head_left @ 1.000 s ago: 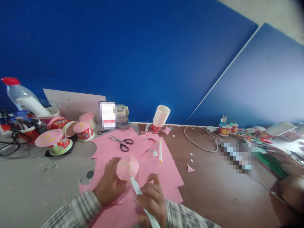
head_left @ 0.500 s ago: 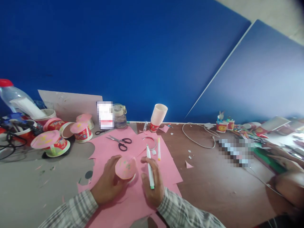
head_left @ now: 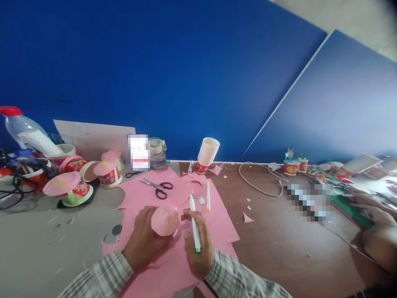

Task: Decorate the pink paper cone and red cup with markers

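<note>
My left hand point(head_left: 145, 238) is wrapped round a paper cup whose top carries a round pink paper disc point(head_left: 165, 220) with green and yellow marks. Most of the cup's side is hidden under the disc and my fingers. Between the fingers of my right hand point(head_left: 200, 244) is a white marker point(head_left: 194, 223) with a green end, its tip pointing away from me. The right index fingertip is close to the disc's right edge. Both hands are above pink paper sheets point(head_left: 217, 227). Ahead of them lie open-bladed scissors point(head_left: 159, 188) and a yellow-ended marker point(head_left: 208, 198).
Several decorated cups with pink discs point(head_left: 107, 169) stand at the left. Behind are a water bottle point(head_left: 158, 153) and a leaning stack of paper cups point(head_left: 207, 153). A white cable point(head_left: 263, 190) and paper scraps lie on the right. Another person's hand point(head_left: 380, 225) is at far right.
My left hand has shifted slightly right with the cup, and the disc has turned a little. The right index finger is now nearer the disc. The view has moved slightly.
</note>
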Demonstrator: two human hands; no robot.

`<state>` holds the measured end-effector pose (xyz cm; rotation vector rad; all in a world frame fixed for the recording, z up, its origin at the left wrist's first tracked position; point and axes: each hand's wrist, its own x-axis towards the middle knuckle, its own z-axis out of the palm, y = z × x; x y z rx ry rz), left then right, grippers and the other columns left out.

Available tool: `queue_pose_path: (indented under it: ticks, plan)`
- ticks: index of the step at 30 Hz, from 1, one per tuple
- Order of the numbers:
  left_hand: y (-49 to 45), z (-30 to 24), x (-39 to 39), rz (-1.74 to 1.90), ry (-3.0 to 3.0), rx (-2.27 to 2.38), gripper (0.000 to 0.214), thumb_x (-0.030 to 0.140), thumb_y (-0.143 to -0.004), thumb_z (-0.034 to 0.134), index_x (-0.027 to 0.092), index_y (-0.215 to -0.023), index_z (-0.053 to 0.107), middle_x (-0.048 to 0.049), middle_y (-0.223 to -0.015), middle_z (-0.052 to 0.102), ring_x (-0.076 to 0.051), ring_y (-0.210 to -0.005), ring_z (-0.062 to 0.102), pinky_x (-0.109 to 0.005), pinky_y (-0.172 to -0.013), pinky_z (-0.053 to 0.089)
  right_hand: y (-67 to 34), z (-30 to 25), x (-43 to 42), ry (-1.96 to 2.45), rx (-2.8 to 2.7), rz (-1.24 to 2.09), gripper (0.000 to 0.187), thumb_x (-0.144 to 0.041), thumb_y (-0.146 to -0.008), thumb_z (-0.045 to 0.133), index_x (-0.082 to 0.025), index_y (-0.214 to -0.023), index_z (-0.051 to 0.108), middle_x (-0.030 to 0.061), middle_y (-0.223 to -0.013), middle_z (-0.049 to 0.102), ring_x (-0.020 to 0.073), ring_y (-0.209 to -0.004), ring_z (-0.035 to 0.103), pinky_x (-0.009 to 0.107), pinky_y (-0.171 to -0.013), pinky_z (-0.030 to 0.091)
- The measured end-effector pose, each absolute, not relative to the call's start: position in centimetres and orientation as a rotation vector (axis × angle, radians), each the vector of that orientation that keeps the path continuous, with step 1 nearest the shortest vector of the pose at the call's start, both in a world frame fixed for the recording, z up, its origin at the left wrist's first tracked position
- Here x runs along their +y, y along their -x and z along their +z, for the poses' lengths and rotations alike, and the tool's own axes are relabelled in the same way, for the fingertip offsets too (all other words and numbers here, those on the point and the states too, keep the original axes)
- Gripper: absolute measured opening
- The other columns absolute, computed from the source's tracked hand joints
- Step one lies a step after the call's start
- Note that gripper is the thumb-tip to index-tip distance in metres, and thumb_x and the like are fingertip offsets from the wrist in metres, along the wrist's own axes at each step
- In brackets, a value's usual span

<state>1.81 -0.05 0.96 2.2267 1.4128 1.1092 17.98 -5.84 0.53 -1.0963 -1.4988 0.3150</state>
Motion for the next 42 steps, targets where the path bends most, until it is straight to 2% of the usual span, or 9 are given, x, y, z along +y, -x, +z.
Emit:
queue_pose_path:
  ticks: [11, 14, 17, 19, 22, 27, 32, 35, 42]
  plan:
    - [-1.2, 2.4, -0.5, 1.014, -2.225, 1.229, 0.042, 0.038, -0.061, 0.058, 0.03, -0.101, 0.05, -0.0034, -0.097, 0.06, -0.026, -0.085, 0.055, -0.044, -0.073, 0.048, -18.1, 0.4, -6.2, 1.069, -1.528, 0.326, 0.043, -0.014, -0.081, 0.051, -0.022, -0.124, 0.047, 0.0058, -0.102, 0.065, 0.0212, -0.095, 0.063, 0.039, -0.087, 0.057]
    - [-1.0, 1.9, -0.3, 1.006, -2.227, 1.22, 0.052, 0.041, -0.054, 0.064, 0.031, -0.102, 0.048, -0.0037, -0.1, 0.058, -0.028, -0.089, 0.053, -0.046, -0.074, 0.048, -18.0, 0.2, -6.3, 1.062, -1.537, 0.309, 0.044, -0.014, -0.081, 0.052, -0.022, -0.124, 0.047, 0.0063, -0.105, 0.065, 0.0208, -0.094, 0.064, 0.038, -0.086, 0.058]
    - [-1.0, 0.8, 0.0, 1.002, -2.192, 1.286, 0.074, 0.045, -0.034, 0.075, 0.029, -0.101, 0.047, -0.004, -0.1, 0.055, -0.03, -0.089, 0.052, -0.048, -0.074, 0.048, -18.0, 0.0, -6.5, 1.071, -1.541, 0.309, 0.045, -0.014, -0.081, 0.053, -0.022, -0.124, 0.048, 0.0066, -0.107, 0.065, 0.0213, -0.094, 0.064, 0.038, -0.085, 0.059]
    - [-1.0, 0.3, 0.1, 1.005, -2.161, 1.338, 0.079, 0.042, -0.027, 0.078, 0.028, -0.098, 0.048, -0.0033, -0.097, 0.054, -0.03, -0.088, 0.052, -0.048, -0.074, 0.048, -17.9, -0.3, -6.7, 1.071, -1.545, 0.317, 0.045, -0.014, -0.081, 0.053, -0.023, -0.124, 0.048, 0.0064, -0.107, 0.065, 0.0217, -0.094, 0.064, 0.038, -0.084, 0.059]
    - [-1.3, 0.2, 0.2, 1.034, -2.132, 1.398, 0.067, 0.037, -0.029, 0.078, 0.027, -0.09, 0.05, -0.0008, -0.088, 0.055, -0.028, -0.082, 0.053, -0.045, -0.069, 0.048, -17.8, -0.5, -6.9, 1.067, -1.544, 0.32, 0.045, -0.015, -0.081, 0.053, -0.024, -0.125, 0.048, 0.0063, -0.107, 0.066, 0.0223, -0.092, 0.065, 0.041, -0.084, 0.058]
    - [-1.5, 0.9, 0.1, 1.068, -2.157, 1.385, 0.047, 0.04, -0.042, 0.072, 0.028, -0.083, 0.054, 0.0005, -0.078, 0.057, -0.026, -0.073, 0.056, -0.041, -0.063, 0.048, -18.1, 0.0, -7.0, 1.012, -1.517, 0.306, 0.041, -0.019, -0.083, 0.05, -0.023, -0.124, 0.046, 0.0064, -0.099, 0.065, 0.0222, -0.083, 0.064, 0.043, -0.077, 0.059]
    - [-1.2, 1.0, 0.1, 1.045, -2.152, 1.361, 0.047, 0.038, -0.049, 0.07, 0.028, -0.091, 0.052, -0.0016, -0.084, 0.059, -0.026, -0.077, 0.055, -0.041, -0.065, 0.048, -18.9, 1.5, -7.1, 0.916, -1.671, 0.159, 0.027, -0.03, -0.084, 0.051, -0.025, -0.111, 0.053, 0.0052, -0.088, 0.058, 0.025, -0.084, 0.059, 0.041, -0.068, 0.056]
    - [-1.1, 1.0, 0.1, 1.021, -2.155, 1.334, 0.048, 0.031, -0.048, 0.069, 0.029, -0.092, 0.052, -0.0012, -0.086, 0.059, -0.026, -0.077, 0.055, -0.04, -0.067, 0.048, -18.8, 2.0, -7.0, 0.842, -1.748, 0.084, 0.019, -0.035, -0.087, 0.046, -0.024, -0.099, 0.055, 0.0014, -0.075, 0.051, 0.0209, -0.069, 0.055, 0.039, -0.062, 0.052]
    - [-1.1, 1.1, 0.0, 1.016, -2.129, 1.33, 0.05, 0.024, -0.046, 0.068, 0.028, -0.093, 0.051, 0.0004, -0.087, 0.058, -0.024, -0.079, 0.054, -0.039, -0.069, 0.048, -18.1, 1.1, -7.0, 0.796, -1.745, -0.01, 0.034, -0.042, -0.091, 0.035, -0.021, -0.077, 0.058, -0.0045, -0.059, 0.044, 0.0124, -0.049, 0.047, 0.037, -0.06, 0.046]
